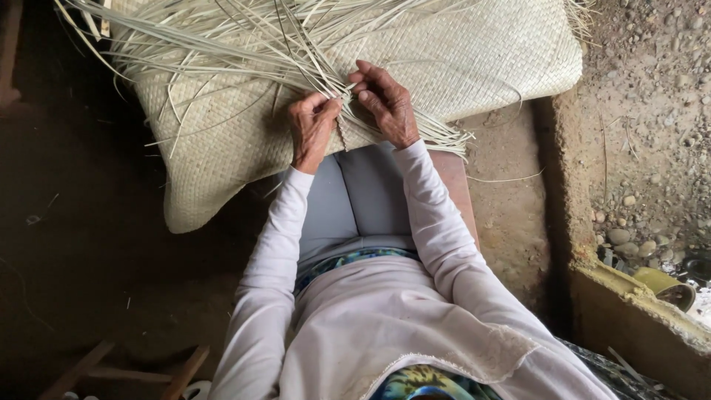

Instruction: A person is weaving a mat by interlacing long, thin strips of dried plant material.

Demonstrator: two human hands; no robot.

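A large pale woven straw mat (474, 52) lies over my knees and spreads out in front of me. Several loose dry straw strips (244, 33) fan out from its unfinished edge at the upper left. My left hand (311, 130) pinches strips at the woven edge, fingers curled shut on them. My right hand (385, 104) rests just beside it, fingertips pressing on strips at the same spot. Both hands nearly touch. I wear a white long-sleeved top and a grey skirt.
A dirt floor (89, 222) lies dark on the left. A raised earthen ledge (578, 185) with gravel and pebbles (652, 111) runs along the right. Wooden sticks (133, 370) sit at the bottom left. A yellowish container (666, 285) lies at the right edge.
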